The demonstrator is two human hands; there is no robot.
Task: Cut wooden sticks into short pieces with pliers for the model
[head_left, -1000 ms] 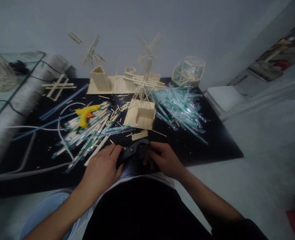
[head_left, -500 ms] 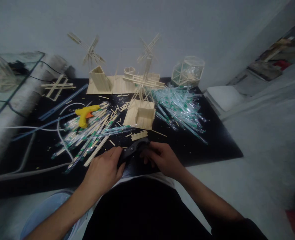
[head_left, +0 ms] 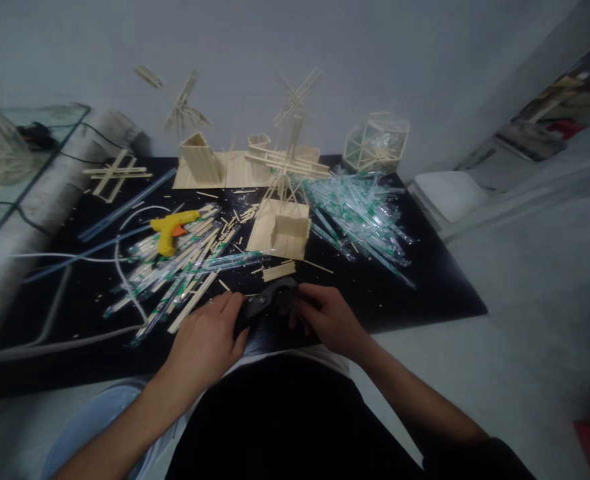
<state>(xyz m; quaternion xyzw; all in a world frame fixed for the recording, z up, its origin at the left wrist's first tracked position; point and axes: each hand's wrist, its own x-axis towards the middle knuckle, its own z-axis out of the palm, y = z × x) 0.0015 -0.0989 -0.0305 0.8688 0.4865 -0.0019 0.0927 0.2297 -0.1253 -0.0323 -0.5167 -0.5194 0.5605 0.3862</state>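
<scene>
A black hand cutter [head_left: 261, 305] with a curved head and small silver screws lies in my left hand [head_left: 207, 340], whose fingers and thumb are wrapped round its handle near the table's front edge. At the head's right end is my right hand [head_left: 327, 317], fingers curled and pinched together. Whatever they pinch is hidden in shadow. Just beyond the cutter lies a small row of short wooden sticks [head_left: 279, 270]. Behind that stands a stick-built windmill model [head_left: 291, 233] on a pale wooden base.
A yellow glue gun [head_left: 167, 233] rests on wrapped sticks [head_left: 175, 280] at the left, with a white cord looping nearby. Green-and-clear wrapped sticks [head_left: 365, 207] are piled at the right. More stick models [head_left: 199, 160] stand along the wall. A bucket [head_left: 92, 427] sits below the table.
</scene>
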